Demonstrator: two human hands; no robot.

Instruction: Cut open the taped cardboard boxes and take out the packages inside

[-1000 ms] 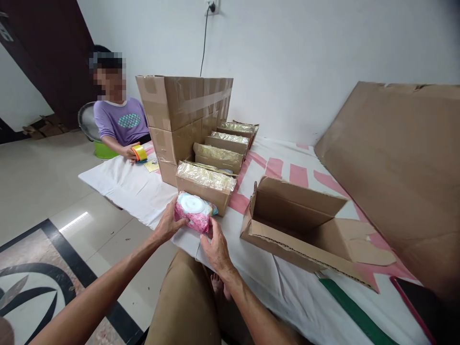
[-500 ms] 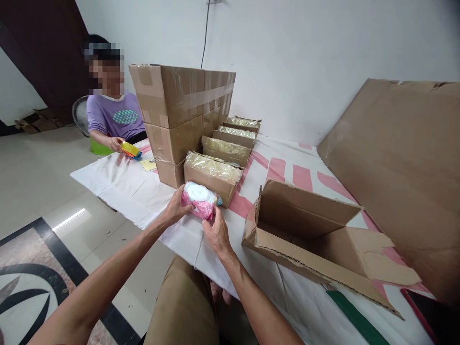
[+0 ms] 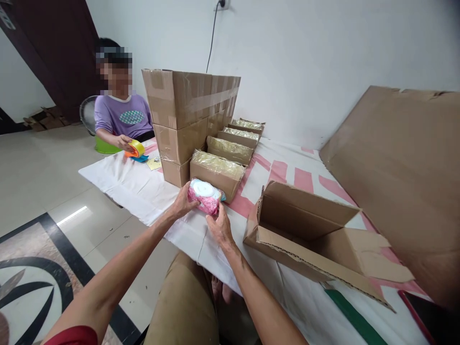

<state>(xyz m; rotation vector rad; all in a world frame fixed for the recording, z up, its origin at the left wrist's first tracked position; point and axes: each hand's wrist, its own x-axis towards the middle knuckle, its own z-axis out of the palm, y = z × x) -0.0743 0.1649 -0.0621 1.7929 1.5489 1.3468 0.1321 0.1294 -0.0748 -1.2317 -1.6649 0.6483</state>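
Note:
A pink and pale blue pack of wet wipes (image 3: 205, 195) with a white oval lid is held between my two hands over the near side of the table. My left hand (image 3: 184, 201) wraps its left end, thumb along the front. At its lower right corner, my right hand (image 3: 220, 225) grips with thumb and fingers. Right behind the pack stands a small carton (image 3: 216, 173) topped with clear film. An open cardboard box (image 3: 305, 258), flaps spread, lies to the right of my hands; what I can see of its inside is bare cardboard.
Taped cartons (image 3: 176, 139) are stacked behind my left hand. Several film-topped cartons (image 3: 230, 152) run back beside them. Across the table, a person (image 3: 124, 117) holds a yellow tape roll (image 3: 137, 148). A green object (image 3: 354, 316), a phone (image 3: 431, 318) and a big cardboard sheet (image 3: 395, 177) are at right.
The view has shifted slightly, so most things appear a little further right. The wipes pack stays in both hands, its lid turned slightly. The person's tape roll has turned.

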